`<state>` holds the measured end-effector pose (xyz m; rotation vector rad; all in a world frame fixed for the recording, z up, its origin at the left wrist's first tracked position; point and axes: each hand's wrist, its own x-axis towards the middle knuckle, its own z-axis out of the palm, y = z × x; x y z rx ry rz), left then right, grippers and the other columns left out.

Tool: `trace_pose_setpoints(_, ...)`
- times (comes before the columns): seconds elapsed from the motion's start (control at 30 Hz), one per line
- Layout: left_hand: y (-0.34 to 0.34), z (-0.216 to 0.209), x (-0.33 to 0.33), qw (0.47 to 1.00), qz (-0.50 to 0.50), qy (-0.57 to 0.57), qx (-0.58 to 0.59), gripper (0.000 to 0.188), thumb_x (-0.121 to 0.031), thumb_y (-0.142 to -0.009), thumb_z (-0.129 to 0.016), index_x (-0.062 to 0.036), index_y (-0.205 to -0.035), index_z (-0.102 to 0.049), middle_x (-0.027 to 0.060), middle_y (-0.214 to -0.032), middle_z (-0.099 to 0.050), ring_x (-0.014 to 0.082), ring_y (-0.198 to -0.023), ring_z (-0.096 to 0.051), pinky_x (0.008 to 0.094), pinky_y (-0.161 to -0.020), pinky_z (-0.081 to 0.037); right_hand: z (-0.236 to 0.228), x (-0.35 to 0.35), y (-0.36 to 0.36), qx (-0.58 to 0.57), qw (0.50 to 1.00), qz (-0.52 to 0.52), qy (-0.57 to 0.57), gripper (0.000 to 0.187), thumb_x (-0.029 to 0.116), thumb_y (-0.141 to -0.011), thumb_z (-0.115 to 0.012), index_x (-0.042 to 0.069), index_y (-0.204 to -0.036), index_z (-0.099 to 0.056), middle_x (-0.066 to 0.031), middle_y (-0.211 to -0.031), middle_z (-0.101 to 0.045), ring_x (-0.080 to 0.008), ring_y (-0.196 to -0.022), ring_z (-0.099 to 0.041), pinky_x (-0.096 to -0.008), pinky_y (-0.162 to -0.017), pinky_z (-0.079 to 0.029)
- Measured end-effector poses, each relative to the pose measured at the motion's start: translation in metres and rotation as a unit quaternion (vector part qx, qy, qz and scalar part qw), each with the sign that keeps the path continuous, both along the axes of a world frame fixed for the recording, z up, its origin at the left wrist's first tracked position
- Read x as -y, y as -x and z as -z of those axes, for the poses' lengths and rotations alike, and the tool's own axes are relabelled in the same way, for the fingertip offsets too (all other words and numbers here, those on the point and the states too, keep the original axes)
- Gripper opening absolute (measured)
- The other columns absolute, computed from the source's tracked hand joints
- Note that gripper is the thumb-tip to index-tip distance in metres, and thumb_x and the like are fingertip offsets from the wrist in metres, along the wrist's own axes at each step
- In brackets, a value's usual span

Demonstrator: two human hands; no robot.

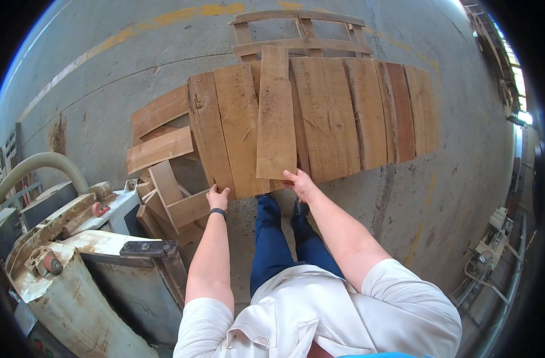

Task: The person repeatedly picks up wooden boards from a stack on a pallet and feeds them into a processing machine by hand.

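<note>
A row of rough brown wooden boards (323,113) lies side by side in front of me, their near ends toward my legs. One narrower board (276,119) rests on top of the row, its far end sticking out past the others. At its near right corner, my right hand (300,184) grips this board, thumb on the upper face and the other fingers mostly underneath. My left hand (218,197) is closed on the near end of a board (210,128) at the left of the row, with its fingers partly hidden at the edge.
A wooden pallet frame (302,45) shows beyond the boards. Shorter offcuts (162,149) lie heaped to the left. A worn white machine (87,292) with a thick hose (51,160) stands close by my left arm. Pipes and metal fittings (493,250) run along the right.
</note>
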<state>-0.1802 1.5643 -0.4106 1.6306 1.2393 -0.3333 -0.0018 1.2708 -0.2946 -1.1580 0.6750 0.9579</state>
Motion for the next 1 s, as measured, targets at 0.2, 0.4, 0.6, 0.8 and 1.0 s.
trace_pose_setpoints(0.2, -0.025, -0.023, 0.042, 1.000, 0.012, -0.006, -0.021, 0.060, -0.015, -0.080, -0.081, 0.0066, -0.131, -0.057, 0.0207, -0.127, -0.055, 0.0303, -0.112, -0.061, 0.0378, -0.100, -0.049, 0.019, -0.007, 0.014, 0.012, 0.989, -0.082, 0.123, 0.051, 0.025, -0.091, -0.074, 0.006, -0.133, -0.051, -0.0084, -0.118, -0.065, -0.0211, -0.104, -0.063, -0.0379, -0.089, -0.051)
trace_pose_setpoints(0.4, -0.030, -0.064, 0.032, 0.995, -0.064, 0.067, 0.045, 0.044, -0.006, -0.085, -0.077, 0.0049, -0.123, -0.059, 0.0107, -0.112, -0.068, 0.0172, -0.099, -0.064, 0.0317, -0.088, -0.051, -0.003, -0.031, 0.006, -0.013, 0.998, -0.032, 0.053, 0.054, 0.019, -0.091, -0.074, 0.006, -0.136, -0.047, -0.0103, -0.124, -0.063, -0.0273, -0.108, -0.063, -0.0431, -0.095, -0.050)
trace_pose_setpoints(0.6, -0.039, -0.133, 0.033, 0.943, -0.127, 0.285, 0.119, 0.050, -0.005, -0.086, -0.075, 0.0027, -0.131, -0.054, 0.0101, -0.118, -0.067, 0.0189, -0.105, -0.065, 0.0325, -0.094, -0.051, -0.037, -0.022, 0.001, 0.018, 0.998, 0.037, -0.037, 0.062, 0.018, -0.088, -0.076, 0.007, -0.141, -0.045, -0.0096, -0.131, -0.060, -0.0251, -0.117, -0.060, -0.0441, -0.100, -0.049)
trace_pose_setpoints(0.8, -0.090, -0.239, 0.032, 0.887, -0.177, 0.310, 0.292, 0.042, -0.009, -0.093, -0.069, 0.0003, -0.131, -0.054, 0.0082, -0.123, -0.065, 0.0167, -0.111, -0.062, 0.0320, -0.097, -0.049, -0.115, -0.048, -0.074, 0.060, 0.994, 0.030, -0.081, 0.055, 0.020, -0.090, -0.071, 0.003, -0.138, -0.050, -0.0112, -0.132, -0.061, -0.0276, -0.121, -0.058, -0.0436, -0.105, -0.047)
trace_pose_setpoints(1.0, -0.141, -0.335, 0.010, 0.851, -0.202, 0.358, 0.328, 0.029, -0.012, -0.097, -0.063, 0.0019, -0.122, -0.057, 0.0080, -0.108, -0.069, 0.0174, -0.094, -0.070, 0.0319, -0.081, -0.059, -0.213, -0.084, -0.221, 0.047, 0.990, 0.113, -0.071, 0.030, 0.018, -0.092, -0.062, 0.000, -0.116, -0.057, -0.0135, -0.110, -0.067, -0.0253, -0.089, -0.068, -0.0365, -0.077, -0.060)
